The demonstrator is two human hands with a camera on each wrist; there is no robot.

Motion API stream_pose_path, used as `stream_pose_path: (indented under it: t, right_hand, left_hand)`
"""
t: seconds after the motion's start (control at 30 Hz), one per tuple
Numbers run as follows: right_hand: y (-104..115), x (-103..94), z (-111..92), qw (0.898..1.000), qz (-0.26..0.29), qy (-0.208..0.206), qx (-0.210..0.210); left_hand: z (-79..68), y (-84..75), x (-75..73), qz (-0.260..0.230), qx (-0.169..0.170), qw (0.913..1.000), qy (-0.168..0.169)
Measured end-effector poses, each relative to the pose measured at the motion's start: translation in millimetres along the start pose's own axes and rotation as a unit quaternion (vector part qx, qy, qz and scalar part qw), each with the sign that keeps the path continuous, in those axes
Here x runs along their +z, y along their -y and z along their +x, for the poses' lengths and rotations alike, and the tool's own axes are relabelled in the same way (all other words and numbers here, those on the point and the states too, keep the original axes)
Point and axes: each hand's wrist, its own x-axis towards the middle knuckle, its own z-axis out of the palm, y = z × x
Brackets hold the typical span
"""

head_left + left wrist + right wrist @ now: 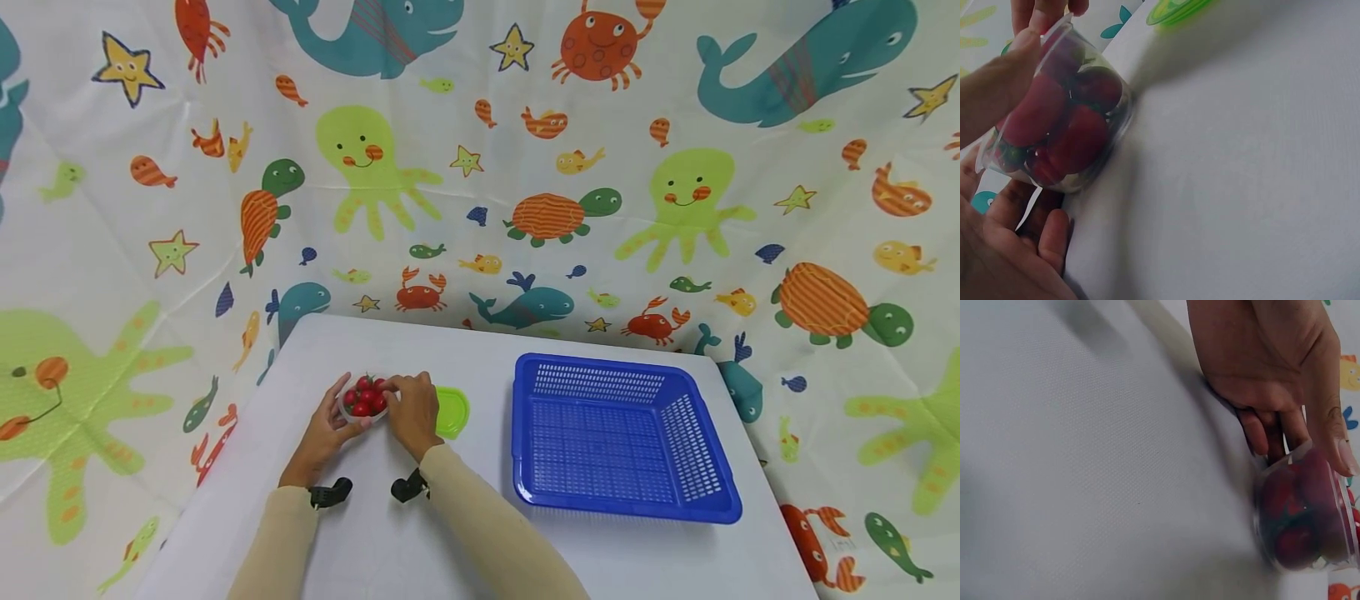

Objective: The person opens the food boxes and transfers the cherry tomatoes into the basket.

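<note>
A small clear plastic tub filled with several red cherry tomatoes, some with green stems, stands at the left part of the table. My left hand holds the tub from the left, thumb at the near rim and fingers around the far side. From the right, my right hand grips the tub's rim, thumb bent over the edge, other fingers partly hidden behind the tub. A bright green lid lies flat just right of the right hand, partly covered by it in the head view.
A large blue plastic basket with perforated sides sits on the right half of the white-covered table. Behind and on both sides hangs a sea-animal patterned cloth. Black wrist mounts are on both wrists.
</note>
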Motion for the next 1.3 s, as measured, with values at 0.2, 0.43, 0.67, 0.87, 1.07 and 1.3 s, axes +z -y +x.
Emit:
stream_pose_path:
  t: [0.2,0.43,0.67,0.87,1.07,1.3]
  right_hand:
    - [0,-1.5,3,1.0,-0.019,-0.005,-0.001]
    - [4,-3.6,1,1.0,-0.013,0.024,0.0]
    - [7,-5.0,0,0.999,-0.011,0.043,0.011]
    - [9,-6.5,-1,0.998,-0.011,0.053,0.025]
    - [11,-6.8,-1,0.998,-0.009,0.06,0.031]
    - [11,-5.9,1,0.997,-0.005,0.062,0.036]
  left_hand:
    - [0.8,-0.7,1.1,-0.005,0.003,1.0,0.0]
    - [-1.0,-3.9,-0.1,-0.002,0.006,1.0,0.002]
    - [-1.6,-1.4,-1.0,-0.016,0.008,0.9998,0.001]
    - [-2.6,-0.5,1.0,-0.008,0.008,0.9999,0.001]
    - [-4.2,-0.5,0.6,-0.008,0.014,0.9999,0.0]
    - [-1.9,0.0,-0.6,-0.008,0.011,0.9999,-0.003]
